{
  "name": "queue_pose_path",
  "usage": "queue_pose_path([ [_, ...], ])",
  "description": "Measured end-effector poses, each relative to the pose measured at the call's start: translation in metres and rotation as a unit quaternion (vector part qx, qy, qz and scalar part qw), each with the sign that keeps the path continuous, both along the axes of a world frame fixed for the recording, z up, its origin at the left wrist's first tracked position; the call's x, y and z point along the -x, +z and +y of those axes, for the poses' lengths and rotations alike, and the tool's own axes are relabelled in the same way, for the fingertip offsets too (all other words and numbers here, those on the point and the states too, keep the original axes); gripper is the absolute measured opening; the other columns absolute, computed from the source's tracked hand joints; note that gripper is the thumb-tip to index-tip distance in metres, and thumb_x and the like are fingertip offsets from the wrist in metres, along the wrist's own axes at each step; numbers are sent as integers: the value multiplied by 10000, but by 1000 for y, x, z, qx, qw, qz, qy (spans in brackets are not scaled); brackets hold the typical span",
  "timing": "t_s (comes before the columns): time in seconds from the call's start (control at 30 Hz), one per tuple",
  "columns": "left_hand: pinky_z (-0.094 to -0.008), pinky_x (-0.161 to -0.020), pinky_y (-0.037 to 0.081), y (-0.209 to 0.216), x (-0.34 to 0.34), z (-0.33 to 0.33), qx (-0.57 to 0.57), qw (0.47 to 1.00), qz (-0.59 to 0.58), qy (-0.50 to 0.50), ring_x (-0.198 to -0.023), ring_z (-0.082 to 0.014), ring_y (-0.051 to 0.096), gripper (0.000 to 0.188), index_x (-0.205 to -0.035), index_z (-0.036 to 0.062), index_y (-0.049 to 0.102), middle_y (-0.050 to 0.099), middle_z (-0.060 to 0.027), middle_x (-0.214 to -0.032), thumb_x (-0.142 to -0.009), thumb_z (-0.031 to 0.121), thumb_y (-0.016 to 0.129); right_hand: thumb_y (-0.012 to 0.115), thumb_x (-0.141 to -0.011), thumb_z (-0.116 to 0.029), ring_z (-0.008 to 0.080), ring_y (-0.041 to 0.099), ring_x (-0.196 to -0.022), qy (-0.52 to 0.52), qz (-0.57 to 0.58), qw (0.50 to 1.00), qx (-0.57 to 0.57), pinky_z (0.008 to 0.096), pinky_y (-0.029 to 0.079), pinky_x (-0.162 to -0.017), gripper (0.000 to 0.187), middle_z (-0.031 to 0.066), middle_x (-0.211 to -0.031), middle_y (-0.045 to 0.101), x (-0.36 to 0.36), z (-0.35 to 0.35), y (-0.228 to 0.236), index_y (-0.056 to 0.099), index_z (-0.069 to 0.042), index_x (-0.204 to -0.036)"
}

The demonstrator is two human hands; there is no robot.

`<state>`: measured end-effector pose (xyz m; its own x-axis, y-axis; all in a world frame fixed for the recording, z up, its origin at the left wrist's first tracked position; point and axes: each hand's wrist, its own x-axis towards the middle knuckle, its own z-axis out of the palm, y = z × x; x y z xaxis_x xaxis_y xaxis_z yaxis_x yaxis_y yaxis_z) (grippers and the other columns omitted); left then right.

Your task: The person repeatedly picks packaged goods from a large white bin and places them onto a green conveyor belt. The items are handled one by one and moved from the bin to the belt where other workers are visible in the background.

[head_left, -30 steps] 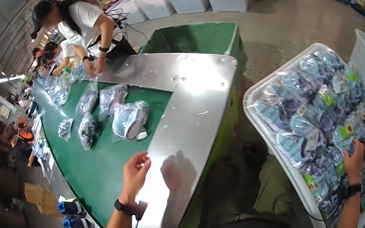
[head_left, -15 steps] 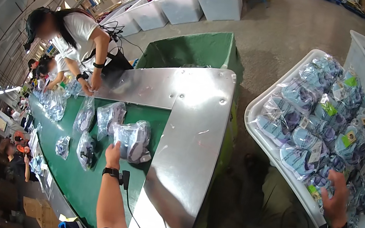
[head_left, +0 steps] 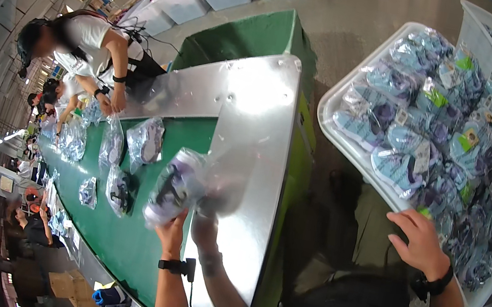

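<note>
My left hand (head_left: pixel 172 230) grips a clear-bagged pair of grey-purple shoes (head_left: pixel 178 182) by its lower end, tilted up over the edge between the green belt (head_left: pixel 133 235) and the metal frame. My right hand (head_left: pixel 424 245) is open, thumb and fingers apart. It hovers by the near rim of a white bin (head_left: pixel 349 164) heaped with bagged blue-purple shoes (head_left: pixel 398 168); whether it touches the rim I cannot tell. Other bagged shoes lie on the belt, among them a larger pack (head_left: pixel 145 141) and a dark-strapped one (head_left: pixel 118 189).
Bright metal edging (head_left: pixel 247 147) borders the belt. Beyond it stands a green bin (head_left: pixel 240 37). A co-worker (head_left: pixel 90 50) leans over the belt at the far left, hands on a bag. Another white bin (head_left: pixel 477 36) of shoes is at the far right. Cardboard (head_left: pixel 71 287) lies lower left.
My left hand has lifted and turned the bagged shoes up off the belt, toward the metal edging. My right hand has shifted left from over the heaped shoes to the bin's near rim.
</note>
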<state>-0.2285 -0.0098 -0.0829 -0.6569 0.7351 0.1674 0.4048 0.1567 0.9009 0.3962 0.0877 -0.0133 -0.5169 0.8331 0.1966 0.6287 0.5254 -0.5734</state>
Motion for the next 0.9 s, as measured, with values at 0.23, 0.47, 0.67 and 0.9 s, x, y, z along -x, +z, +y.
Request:
queue_pose_path([
  [0.23,-393,-1127,486,-18,-15,-85,-17,989,-89,-120,-1311,-241,603,705,-1595,16,392,579,-168,-1468,-970,81,711,817,-815,-110,351,677,-1004,35,2,999,-7,454,555,-870,484,119,-1139,685,3,-8,-6,699,-96,-1284],
  [0.47,-381,-946,599,24,-42,-98,34,936,-343,-71,-1148,-258,702,667,-1632,30,352,624,-165,-1419,-1127,454,455,804,-836,-119,323,686,-964,51,34,998,-17,447,562,-852,440,96,-1105,695,10,-11,-6,717,-120,-1267],
  [0.67,-352,-1005,548,51,-113,-40,41,955,-287,-53,-1198,-227,652,817,-1667,5,232,607,-179,-1409,-1005,89,703,807,-837,-137,302,686,-958,119,72,990,-13,429,563,-835,465,90,-1111,688,40,-8,-5,701,-119,-1290],
  [0.9,-395,-1063,532,73,-206,7,19,922,-376,-89,-1244,-257,645,621,-1582,35,415,611,-139,-1412,-1010,173,614,819,-827,-160,268,689,-1012,161,146,973,-75,404,564,-884,497,66,-1163,669,85,-7,6,686,-101,-1302],
])
